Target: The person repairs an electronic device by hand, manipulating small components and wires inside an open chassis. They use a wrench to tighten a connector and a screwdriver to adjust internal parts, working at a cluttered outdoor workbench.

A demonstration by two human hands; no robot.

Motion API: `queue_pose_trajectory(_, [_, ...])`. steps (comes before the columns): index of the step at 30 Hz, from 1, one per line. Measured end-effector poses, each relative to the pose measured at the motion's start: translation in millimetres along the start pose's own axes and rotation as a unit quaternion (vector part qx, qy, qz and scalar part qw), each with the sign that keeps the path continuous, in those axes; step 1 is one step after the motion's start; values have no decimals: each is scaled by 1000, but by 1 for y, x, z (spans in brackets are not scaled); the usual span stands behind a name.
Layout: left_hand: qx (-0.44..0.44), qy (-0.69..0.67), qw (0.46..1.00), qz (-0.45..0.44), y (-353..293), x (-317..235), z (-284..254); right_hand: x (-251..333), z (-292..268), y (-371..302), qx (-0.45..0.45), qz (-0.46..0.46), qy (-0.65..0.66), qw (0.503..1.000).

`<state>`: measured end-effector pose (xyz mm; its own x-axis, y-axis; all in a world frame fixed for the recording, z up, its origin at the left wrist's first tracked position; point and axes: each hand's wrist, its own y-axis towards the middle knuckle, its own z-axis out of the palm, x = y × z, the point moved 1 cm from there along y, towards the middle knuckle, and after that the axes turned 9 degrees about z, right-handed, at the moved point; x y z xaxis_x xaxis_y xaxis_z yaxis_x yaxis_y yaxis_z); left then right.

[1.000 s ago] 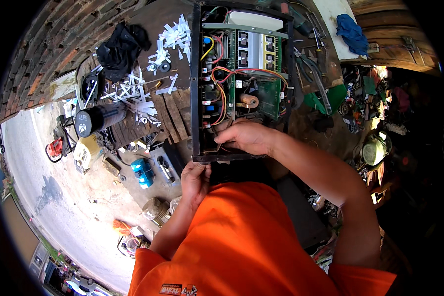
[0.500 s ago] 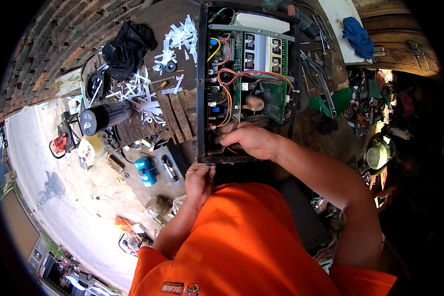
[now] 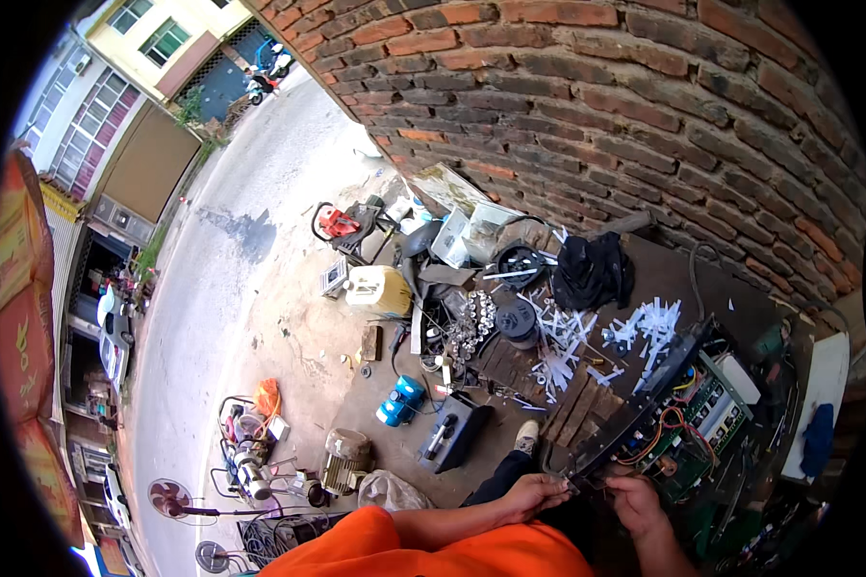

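Observation:
An opened black metal case (image 3: 633, 409) sits at the lower right, with green circuit boards (image 3: 685, 479) and red and yellow wires (image 3: 666, 424) inside it. My left hand (image 3: 537, 496) is closed, its thumb and fingertips pinched at the outer near corner of the case. What they pinch is too small to make out. Inside the near end of the case, my right hand (image 3: 635, 504) has its fingers bent together. Whatever those fingers grip is hidden in shadow.
White strips (image 3: 649, 327), a black cloth (image 3: 592, 272) and a dark cylindrical container (image 3: 517, 320) lie on the bench left of the case. A blue motor (image 3: 401, 400), a black box (image 3: 455, 430) and a yellow jug (image 3: 379, 289) stand on the ground. A brick wall (image 3: 587, 106) rises behind.
My view has swung left toward the street, so the case now appears at the lower right. Both hands stay at its near end.

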<state>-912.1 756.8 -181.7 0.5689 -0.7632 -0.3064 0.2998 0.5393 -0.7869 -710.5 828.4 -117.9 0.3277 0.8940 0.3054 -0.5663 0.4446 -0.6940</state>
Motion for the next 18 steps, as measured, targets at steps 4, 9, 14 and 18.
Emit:
queue_pose_trajectory(4, [17,-6,999,30,-11,-10,14,-4,-5,4,-15,31,22,999])
queue_pose_trajectory(9, [23,1,997,72,36,32,-12,2,-14,10,-57,55,-7,997])
queue_pose_trajectory(14, [-8,-26,994,101,28,22,1,10,0,3,-80,69,23,994])
queue_pose_trajectory(18, [-13,22,996,86,7,4,14,8,-8,0,-24,17,-76,997])
